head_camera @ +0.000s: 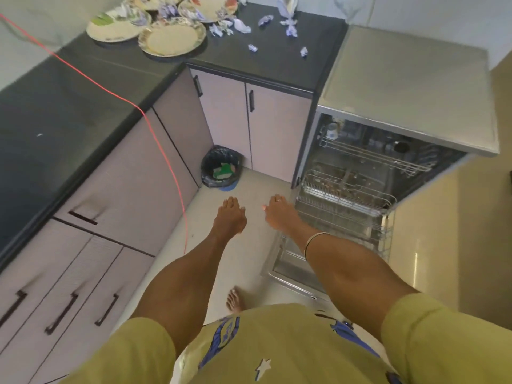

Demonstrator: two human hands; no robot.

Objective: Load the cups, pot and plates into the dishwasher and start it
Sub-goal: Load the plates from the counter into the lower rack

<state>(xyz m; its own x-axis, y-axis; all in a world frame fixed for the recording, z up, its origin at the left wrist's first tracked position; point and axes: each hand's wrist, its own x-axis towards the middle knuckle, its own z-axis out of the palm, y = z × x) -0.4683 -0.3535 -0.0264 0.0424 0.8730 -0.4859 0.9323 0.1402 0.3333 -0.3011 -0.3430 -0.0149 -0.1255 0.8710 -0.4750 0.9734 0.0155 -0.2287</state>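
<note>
- The dishwasher is seen at the right with its door dropped flat and the lower rack pulled out over it; the upper rack is partly out too.
- One white cup is already parked at the far left of the upper rack. Something dark can be made out further right in there, but whether it's the pot can't be told.
- The plates are stacked loosely on the dark counter at the far left, well apart from the machine, with crumpled paper scraps scattered in and around them.
- Nothing is held: the left hand and the right hand are both stretched forward with relaxed, fairly straight fingers, the right one just beside the lower rack.
- Likely snags: paper could get carried in with the plates and clog the filter, so it should probably be shaken off first.
- The red cord hanging across the near floor space could be snagged on the walk over, and the open door could be bumped by a shin.
</note>
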